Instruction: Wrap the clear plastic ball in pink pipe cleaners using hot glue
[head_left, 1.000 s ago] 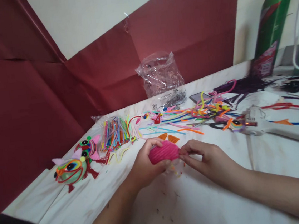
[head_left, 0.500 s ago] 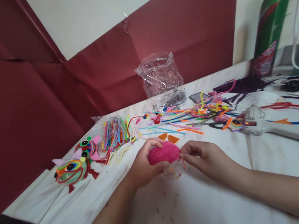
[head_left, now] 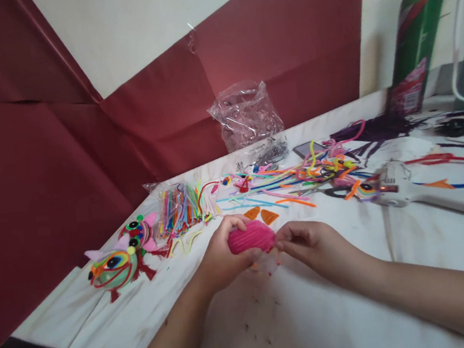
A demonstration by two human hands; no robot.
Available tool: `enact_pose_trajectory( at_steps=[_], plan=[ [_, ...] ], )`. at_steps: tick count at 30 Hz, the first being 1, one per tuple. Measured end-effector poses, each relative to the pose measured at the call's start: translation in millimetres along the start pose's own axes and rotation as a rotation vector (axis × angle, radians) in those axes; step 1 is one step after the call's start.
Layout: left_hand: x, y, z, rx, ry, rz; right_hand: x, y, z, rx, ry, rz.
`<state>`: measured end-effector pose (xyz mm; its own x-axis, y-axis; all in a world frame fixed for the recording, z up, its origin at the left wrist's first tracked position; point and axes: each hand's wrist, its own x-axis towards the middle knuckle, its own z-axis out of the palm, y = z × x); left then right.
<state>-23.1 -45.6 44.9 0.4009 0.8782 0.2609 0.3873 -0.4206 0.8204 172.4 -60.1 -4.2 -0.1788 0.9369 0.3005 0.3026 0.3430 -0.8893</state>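
Observation:
My left hand (head_left: 220,253) is closed around a craft ball wrapped in pink pipe cleaner (head_left: 251,237), thumb in front and fingers behind. Below the pink part, a clear, see-through underside (head_left: 267,264) with small orange and red bits shows. At the ball's right end, the thumb and fingertips of my right hand (head_left: 317,242) are pinched together; whatever is between them is too small to make out. Two orange ear-shaped pieces, one of them this pointed one (head_left: 269,216), lie on the table just behind the ball.
A white glue gun (head_left: 405,185) lies at right, its nozzle near scissors (head_left: 337,191) and loose pipe cleaners (head_left: 285,182). Decorated animal-head crafts (head_left: 115,270) stand at left, beside a bag of pipe cleaners (head_left: 179,205). Behind are a clear plastic bag (head_left: 248,119) and a green box (head_left: 421,35).
My right hand has shifted slightly left, closer against the pink ball's end. The ball seems slightly turned, with its clear underside showing differently. My left hand keeps its hold.

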Motion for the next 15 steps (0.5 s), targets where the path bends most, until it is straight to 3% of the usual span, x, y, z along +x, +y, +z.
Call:
enact_pose_trajectory(
  at_steps=[9, 15],
  plan=[
    [12, -38, -6.3, -0.481, -0.058, 0.018, 4, 11, -2, 0.154, 0.007, 0.065],
    [13, -39, -7.8, -0.495, -0.100, 0.005, 0, 10, -3, 0.091, 0.024, 0.001]
  ],
)
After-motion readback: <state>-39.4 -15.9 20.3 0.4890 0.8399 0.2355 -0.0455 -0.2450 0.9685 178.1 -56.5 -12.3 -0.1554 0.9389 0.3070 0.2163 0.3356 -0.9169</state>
